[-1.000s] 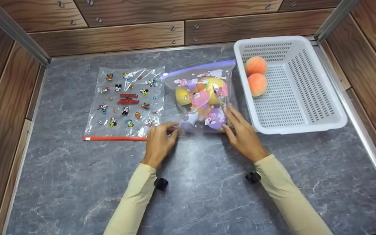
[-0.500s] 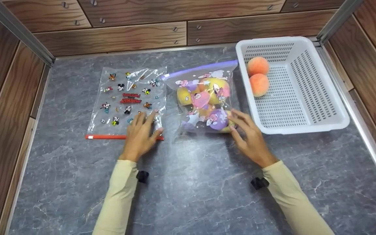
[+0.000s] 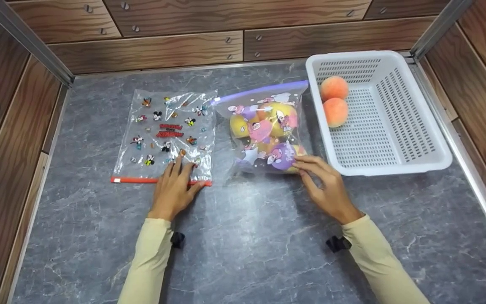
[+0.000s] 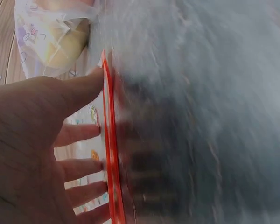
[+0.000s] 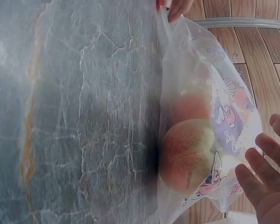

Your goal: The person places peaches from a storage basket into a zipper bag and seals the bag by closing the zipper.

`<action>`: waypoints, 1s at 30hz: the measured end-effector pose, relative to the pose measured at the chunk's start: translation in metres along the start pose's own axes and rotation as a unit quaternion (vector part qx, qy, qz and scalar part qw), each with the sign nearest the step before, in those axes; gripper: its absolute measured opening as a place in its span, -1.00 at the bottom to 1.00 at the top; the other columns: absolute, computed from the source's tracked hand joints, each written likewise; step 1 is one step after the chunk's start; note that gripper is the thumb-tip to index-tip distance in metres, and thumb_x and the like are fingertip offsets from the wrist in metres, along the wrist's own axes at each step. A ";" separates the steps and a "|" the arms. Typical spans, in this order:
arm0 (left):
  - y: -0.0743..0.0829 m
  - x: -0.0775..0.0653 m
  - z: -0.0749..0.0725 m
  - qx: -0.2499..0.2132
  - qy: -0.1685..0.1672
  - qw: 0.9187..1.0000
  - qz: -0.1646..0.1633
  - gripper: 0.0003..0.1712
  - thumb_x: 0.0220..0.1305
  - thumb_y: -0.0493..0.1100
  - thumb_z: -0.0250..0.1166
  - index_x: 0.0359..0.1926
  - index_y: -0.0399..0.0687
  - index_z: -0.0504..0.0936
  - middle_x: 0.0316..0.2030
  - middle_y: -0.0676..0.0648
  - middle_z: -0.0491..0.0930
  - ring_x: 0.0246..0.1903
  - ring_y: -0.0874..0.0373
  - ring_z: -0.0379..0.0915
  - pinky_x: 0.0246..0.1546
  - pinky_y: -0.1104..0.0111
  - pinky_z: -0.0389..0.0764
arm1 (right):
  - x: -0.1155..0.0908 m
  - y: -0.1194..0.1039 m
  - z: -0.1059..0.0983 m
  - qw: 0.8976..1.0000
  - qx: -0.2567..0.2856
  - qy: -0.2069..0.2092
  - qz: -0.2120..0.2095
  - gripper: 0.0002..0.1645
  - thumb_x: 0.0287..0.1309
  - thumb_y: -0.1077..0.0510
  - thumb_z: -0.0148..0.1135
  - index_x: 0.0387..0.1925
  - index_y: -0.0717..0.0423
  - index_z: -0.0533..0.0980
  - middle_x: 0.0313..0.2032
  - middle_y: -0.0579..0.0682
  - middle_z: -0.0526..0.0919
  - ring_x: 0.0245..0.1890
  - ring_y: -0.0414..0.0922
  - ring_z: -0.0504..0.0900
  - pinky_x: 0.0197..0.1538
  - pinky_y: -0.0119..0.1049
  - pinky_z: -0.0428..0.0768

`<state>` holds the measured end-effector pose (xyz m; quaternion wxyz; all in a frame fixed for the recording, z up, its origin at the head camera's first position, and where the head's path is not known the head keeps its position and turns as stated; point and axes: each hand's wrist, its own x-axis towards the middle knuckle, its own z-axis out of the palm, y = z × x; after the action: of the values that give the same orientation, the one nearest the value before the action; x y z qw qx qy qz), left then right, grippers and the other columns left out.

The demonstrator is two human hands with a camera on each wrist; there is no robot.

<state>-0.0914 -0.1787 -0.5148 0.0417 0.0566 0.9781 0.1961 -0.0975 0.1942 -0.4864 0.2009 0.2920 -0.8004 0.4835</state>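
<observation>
A clear zip bag printed with cartoon figures lies flat, its red slider strip nearest the person. Over that strip my left hand lies with fingers straight and spread; in the left wrist view the thumb and fingers reach the strip. To its right a translucent zip bag with a purple strip holds several yellow and peach-coloured fruits. My right hand touches this bag's near right corner with loosely bent fingers. The right wrist view shows a red-and-yellow peach inside the bag, the fingers beside it.
A white slotted basket stands to the right of the bags, with two peaches along its left wall. Wood-patterned panels enclose the grey marbled table at the back and sides.
My left hand has left the near left corner of the fruit bag and moved left onto the red-strip bag. My right hand has shifted slightly down and right, staying by the fruit bag.
</observation>
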 end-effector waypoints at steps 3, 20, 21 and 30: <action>-0.003 -0.008 -0.002 0.011 -0.013 1.000 -0.005 -0.30 0.38 0.13 0.30 0.41 -0.05 0.40 0.51 -0.33 0.11 0.42 -0.35 0.11 0.31 -0.29 0.31 | 0.000 0.000 -0.001 1.000 0.005 0.001 -0.001 -0.68 0.11 0.61 0.28 -0.10 0.38 0.67 -0.05 0.26 0.69 0.01 0.14 0.67 0.25 -0.33 0.58; -0.015 -0.024 -0.008 0.074 0.096 0.992 0.044 -0.93 0.29 -0.23 0.37 -0.29 -0.17 0.69 -0.25 -0.19 0.66 -0.31 -0.31 0.60 -0.48 -0.15 0.65 | -0.003 -0.010 -0.008 0.999 0.027 0.023 -0.007 -0.59 0.01 0.68 0.28 -0.11 0.37 0.67 -0.12 0.20 0.73 -0.05 0.08 0.70 0.20 -0.31 0.63; -0.016 -0.024 -0.008 0.073 0.102 0.991 0.045 -0.93 0.29 -0.25 0.36 -0.33 -0.17 0.67 -0.31 -0.18 0.66 -0.37 -0.31 0.61 -0.53 -0.15 0.63 | -0.003 -0.011 -0.008 0.999 0.029 0.026 -0.007 -0.59 0.00 0.69 0.27 -0.11 0.38 0.67 -0.13 0.20 0.73 -0.06 0.07 0.70 0.19 -0.30 0.63; -0.012 -0.025 -0.012 0.045 0.126 0.991 0.020 -0.95 0.35 -0.20 0.32 -0.25 -0.05 0.69 -0.41 -0.16 0.71 -0.50 -0.30 0.61 -0.65 -0.13 0.53 | -0.002 -0.012 -0.010 0.999 0.030 0.033 -0.001 -0.61 0.03 0.67 0.26 -0.12 0.36 0.68 -0.15 0.18 0.74 -0.05 0.03 0.70 0.19 -0.32 0.63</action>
<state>-0.0687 -0.1976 -0.5066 -0.0882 0.0524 0.9820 0.1586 -0.0873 0.1995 -0.4753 0.2191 0.2828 -0.7777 0.5168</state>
